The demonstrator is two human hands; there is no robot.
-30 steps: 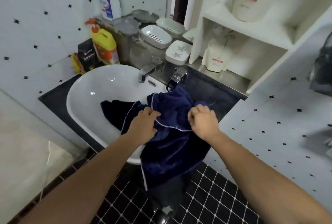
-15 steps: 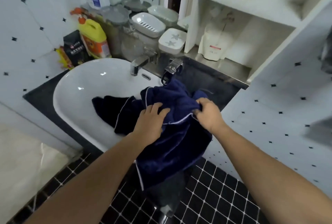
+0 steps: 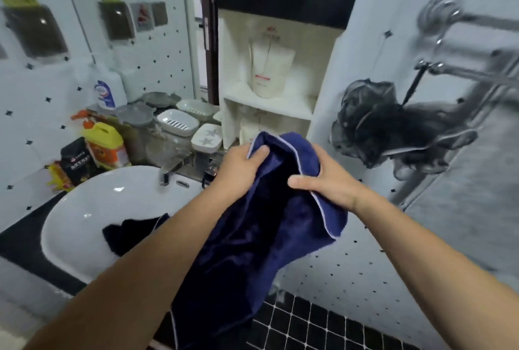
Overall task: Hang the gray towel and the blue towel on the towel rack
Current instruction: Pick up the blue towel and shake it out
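A dark blue towel (image 3: 252, 243) with a white edge hangs from both my hands in front of the sink. My left hand (image 3: 238, 166) grips its upper left edge, and my right hand (image 3: 325, 181) grips the upper right edge. One end of the towel still lies in the white basin (image 3: 84, 217). The chrome towel rack (image 3: 463, 69) is mounted on the wall at the upper right. A gray towel (image 3: 474, 209) hangs on the rack's lower bars at the far right.
A dark mesh bath sponge (image 3: 373, 125) hangs from a rack hook. Behind the basin stand a faucet (image 3: 171, 167), soap dishes (image 3: 177, 126), a yellow bottle (image 3: 105, 144) and a white bottle (image 3: 106, 91). White shelves (image 3: 269, 102) hold refill pouches. Black floor tiles lie below.
Both hands have lifted the blue towel up out of the basin and toward the right. The view has tilted up, bringing the towel rack into sight.
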